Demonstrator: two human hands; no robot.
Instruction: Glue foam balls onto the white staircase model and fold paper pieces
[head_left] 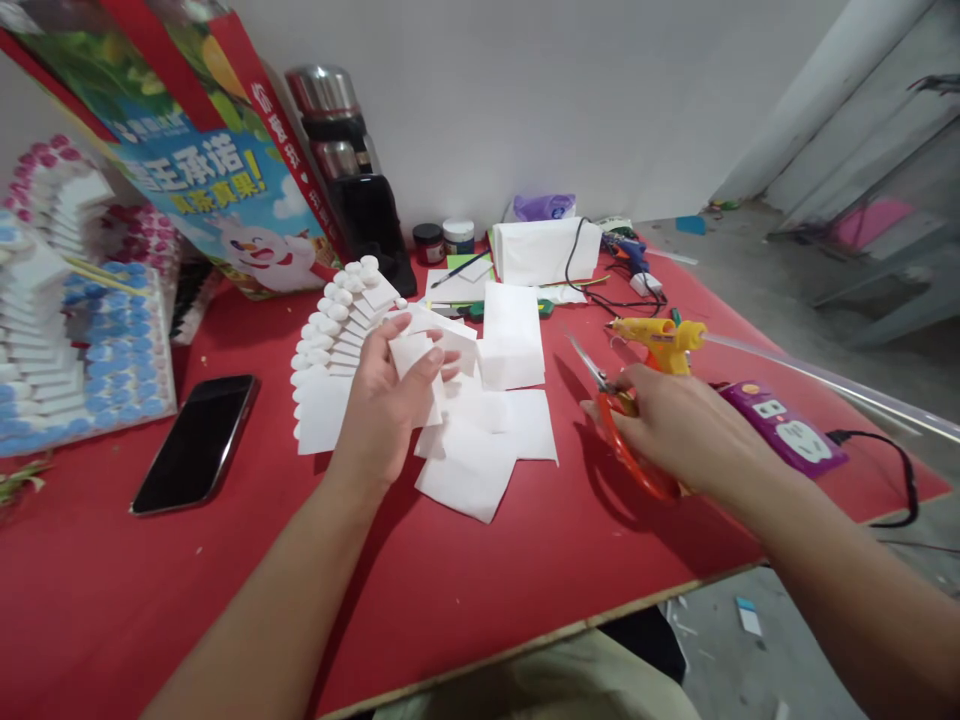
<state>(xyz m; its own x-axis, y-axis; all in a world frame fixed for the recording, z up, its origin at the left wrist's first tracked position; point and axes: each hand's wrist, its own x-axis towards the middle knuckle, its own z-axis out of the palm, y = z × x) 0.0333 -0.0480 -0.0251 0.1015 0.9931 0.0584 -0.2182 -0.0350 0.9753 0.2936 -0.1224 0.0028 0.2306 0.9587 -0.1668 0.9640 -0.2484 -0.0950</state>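
My left hand (394,390) is closed on a small white paper piece (417,372), pinched under the thumb with the other fingers partly spread behind it. Orange-handled scissors (637,452) are in my right hand (664,415), blades pointing up and left, off to the right of the papers. Several white paper pieces (472,480) lie loosely overlapping on the red table between my hands. Behind my left hand stands a fan-shaped white model (330,325) of stacked steps edged with round white cotton tips; my hand covers part of it.
A yellow glue gun (660,335) with a long clear stick and a purple power strip (784,425) lie at the right. A phone (196,443), a blue-and-white model (112,350) and a colourful bag (217,170) occupy the left. Paint jars (458,237) and a flask (330,110) stand along the wall.
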